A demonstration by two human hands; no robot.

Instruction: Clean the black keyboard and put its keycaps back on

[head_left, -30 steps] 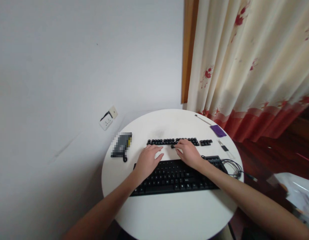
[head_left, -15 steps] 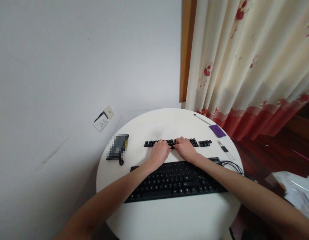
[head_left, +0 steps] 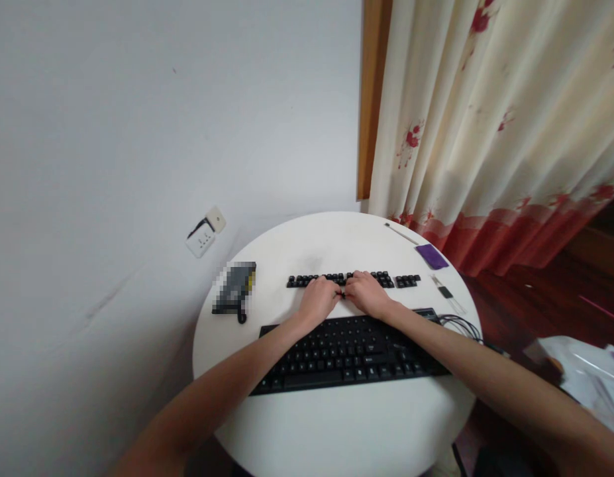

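Observation:
My left hand (head_left: 318, 298) and my right hand (head_left: 367, 294) meet just beyond the keyboard, fingers bent and closed. Between their fingertips shows a tiny black piece, seemingly a keycap (head_left: 343, 294), partly hidden by the fingers. Rows of loose black keycaps (head_left: 299, 281) lie on the white round table (head_left: 331, 424) behind both hands, with a smaller group (head_left: 407, 281) to the right. Nearer to me lies the black keyboard (head_left: 326, 354), crossed at its sides by my forearms.
At the left edge stands a dark, partly pixelated object (head_left: 237, 288). Along the right lie a thin brush (head_left: 401, 233), a purple cloth (head_left: 432, 256), a small tool with a black middle (head_left: 446, 291) and a coiled black cable (head_left: 460, 323). A wall and a curtain (head_left: 446, 132) border the table.
My fingertips have drawn slightly toward me, off the rows of keycaps, and a small dark piece now shows between them. The whole view has shifted slightly.

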